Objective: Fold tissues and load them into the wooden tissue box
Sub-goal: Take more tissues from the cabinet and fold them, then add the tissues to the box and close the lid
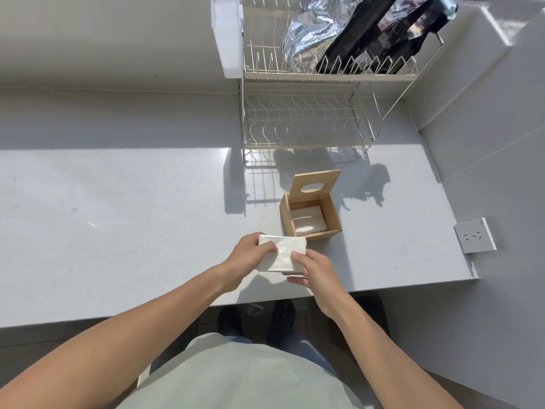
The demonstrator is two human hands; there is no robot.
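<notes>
we stand at the counter (118,231), a wide pale slab in sun. at its far side is a wire rack (309,113), two tiers: the upper holds a foil bag (312,31) and a dark bag (380,33); the lower tier looks bare. a wall socket (474,235) sits to the right.

the box (309,216) stands near the front edge, just beyond the hands, with its lid (314,184) tipped up at the back, the oval slot showing. inside lies a white stack (308,221) of folded tissues, low in the box, with room above it as far as we can judge.

step in hand: folding. a tissue (283,255), already a squarish pad, is held just over the counter, near the box's front left corner. the left hand (250,255) grips its left edge, thumb on top, fingers beneath. the right hand (312,270) pinches its near right corner, thumb on top.

next move, as we judge it: press the fold flat, carry the pad forward and right over the open box, lower it square onto the stack so no edge catches the walls.
</notes>
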